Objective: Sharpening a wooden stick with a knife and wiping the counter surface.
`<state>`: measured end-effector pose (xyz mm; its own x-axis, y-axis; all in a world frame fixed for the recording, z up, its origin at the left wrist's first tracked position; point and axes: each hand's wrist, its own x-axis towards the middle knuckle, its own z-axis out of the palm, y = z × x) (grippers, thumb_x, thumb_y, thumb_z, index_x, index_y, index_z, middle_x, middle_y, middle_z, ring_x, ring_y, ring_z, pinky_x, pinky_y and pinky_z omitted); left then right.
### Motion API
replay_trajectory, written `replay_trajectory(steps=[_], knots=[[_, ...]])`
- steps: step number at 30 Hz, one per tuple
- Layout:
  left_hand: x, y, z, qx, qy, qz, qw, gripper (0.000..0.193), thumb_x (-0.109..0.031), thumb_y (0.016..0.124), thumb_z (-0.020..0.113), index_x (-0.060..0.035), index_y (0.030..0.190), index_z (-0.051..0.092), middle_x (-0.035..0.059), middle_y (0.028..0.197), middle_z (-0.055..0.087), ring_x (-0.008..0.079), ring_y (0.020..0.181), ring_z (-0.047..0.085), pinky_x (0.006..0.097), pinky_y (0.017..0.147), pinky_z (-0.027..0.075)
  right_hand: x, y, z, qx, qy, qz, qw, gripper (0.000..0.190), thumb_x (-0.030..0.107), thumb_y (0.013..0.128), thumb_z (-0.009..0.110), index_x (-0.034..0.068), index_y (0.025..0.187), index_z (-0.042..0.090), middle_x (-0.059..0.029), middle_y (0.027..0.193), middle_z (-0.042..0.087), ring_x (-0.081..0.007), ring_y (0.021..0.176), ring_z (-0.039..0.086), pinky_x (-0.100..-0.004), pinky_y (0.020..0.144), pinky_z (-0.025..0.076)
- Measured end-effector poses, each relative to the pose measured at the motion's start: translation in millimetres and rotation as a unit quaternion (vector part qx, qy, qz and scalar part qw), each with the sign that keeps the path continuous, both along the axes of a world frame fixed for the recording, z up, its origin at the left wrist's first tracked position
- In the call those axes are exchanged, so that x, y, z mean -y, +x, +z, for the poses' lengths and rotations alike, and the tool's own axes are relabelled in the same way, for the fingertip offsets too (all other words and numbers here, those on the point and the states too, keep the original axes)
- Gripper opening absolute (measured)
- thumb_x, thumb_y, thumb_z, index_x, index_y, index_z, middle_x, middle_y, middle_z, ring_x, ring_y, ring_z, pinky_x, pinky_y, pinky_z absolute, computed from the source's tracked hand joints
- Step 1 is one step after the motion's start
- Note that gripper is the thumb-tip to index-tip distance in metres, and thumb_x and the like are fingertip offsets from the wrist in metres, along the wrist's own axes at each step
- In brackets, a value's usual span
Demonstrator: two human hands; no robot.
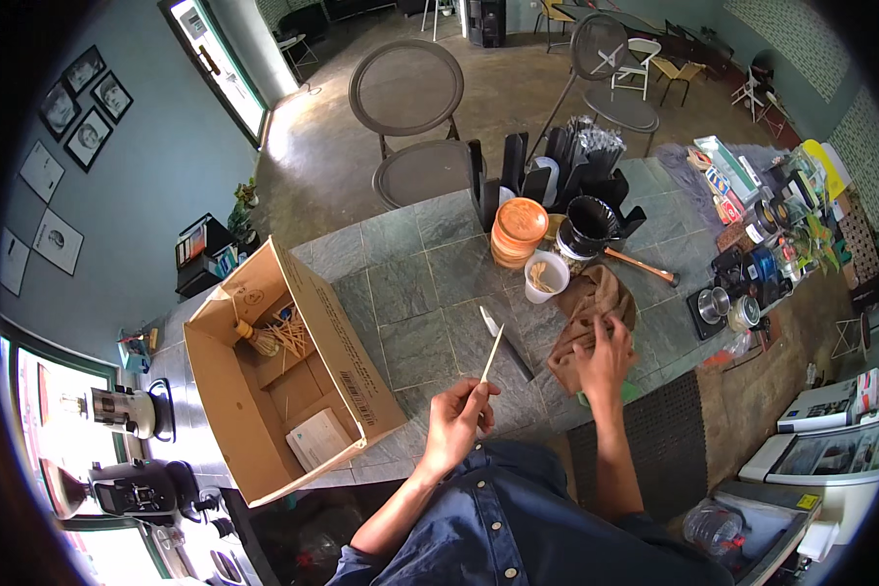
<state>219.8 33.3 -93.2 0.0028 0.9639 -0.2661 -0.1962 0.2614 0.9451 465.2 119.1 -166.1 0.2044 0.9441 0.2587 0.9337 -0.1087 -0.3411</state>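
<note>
My left hand (460, 421) pinches a thin pale wooden stick (494, 351) that points up and away from me. Just beyond the stick, a small knife (514, 353) with a dark handle lies on the grey tile counter (410, 322). My right hand (606, 359) is over a crumpled brown cloth (593, 300), its fingers spread and bent; whether the fingertips press on the cloth is hard to tell. Behind the cloth stands a white plastic cup (546, 278) with several light wooden pieces inside. A bit of green material (626, 394) shows under my right wrist.
An open cardboard box (337, 344) at the left holds a whisk-like brush (258, 339), loose sticks (291, 335) and a white packet (319, 438). Orange lids (520, 227), a black cup (591, 218), a wooden-handled tool (641, 265) and a black holder (513, 162) stand behind.
</note>
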Motion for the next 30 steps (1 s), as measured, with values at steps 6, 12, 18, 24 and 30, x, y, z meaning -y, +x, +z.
replay_trajectory(steps=[6, 12, 18, 24, 30], knots=[[-19, 12, 5, 0.044, 0.027, -0.004, 0.999, 0.031, -0.025, 0.108, 0.053, 0.0014, 0.103, 0.067, 0.0009, 0.063, 0.059, 0.0063, 0.056, 0.054, 0.0239, 0.053, 0.044, -12, 50, 2, -0.011, 0.046, 0.01, 0.999, 0.017, 0.019, 0.088, 0.076, 0.005, 0.098, 0.075, -0.0101, 0.118, 0.063, -0.032, 0.117, 0.056, -0.0543, 0.098, 0.039], [-35, 25, 23, 0.057, 0.058, -0.026, 0.996, 0.032, -0.027, 0.108, 0.053, -0.0001, 0.099, 0.068, -0.0011, 0.06, 0.056, 0.0056, 0.054, 0.05, 0.024, 0.051, 0.042, -14, 92, 56, -0.475, 0.183, -0.109, 0.854, 0.026, 0.026, 0.104, 0.061, 0.003, 0.112, 0.069, -0.0045, 0.111, 0.07, -0.0194, 0.099, 0.065, -0.0347, 0.088, 0.051], [-41, 41, 46, 0.052, 0.091, -0.053, 0.993, 0.031, -0.023, 0.108, 0.052, 0.0003, 0.093, 0.065, 0.0007, 0.064, 0.056, 0.008, 0.053, 0.051, 0.0248, 0.051, 0.042, 43, 56, 125, -0.85, 0.116, 0.078, 0.508, 0.055, 0.038, 0.109, 0.039, 0.001, 0.149, 0.042, -0.016, 0.15, 0.049, -0.0305, 0.138, 0.048, -0.0501, 0.115, 0.041], [-41, 55, 75, -0.092, 0.289, -0.055, 0.951, 0.013, -0.006, 0.098, 0.057, 0.0038, 0.097, 0.065, 0.0172, 0.087, 0.065, 0.0279, 0.078, 0.066, 0.0374, 0.072, 0.051, 70, -64, 131, -0.728, 0.04, 0.138, 0.67, 0.029, 0.009, 0.098, 0.062, -0.003, 0.124, 0.061, -0.0081, 0.12, 0.065, -0.0136, 0.106, 0.062, -0.0284, 0.093, 0.049], [-28, 41, 75, -0.193, 0.283, -0.07, 0.937, 0.009, -0.003, 0.093, 0.061, 0.0036, 0.095, 0.066, 0.0187, 0.085, 0.065, 0.0348, 0.077, 0.065, 0.0406, 0.07, 0.051, 63, -71, 123, -0.755, 0.043, 0.114, 0.645, 0.019, 0.009, 0.097, 0.059, -0.003, 0.109, 0.066, -0.0055, 0.095, 0.069, -0.0104, 0.082, 0.066, -0.0266, 0.073, 0.054]])
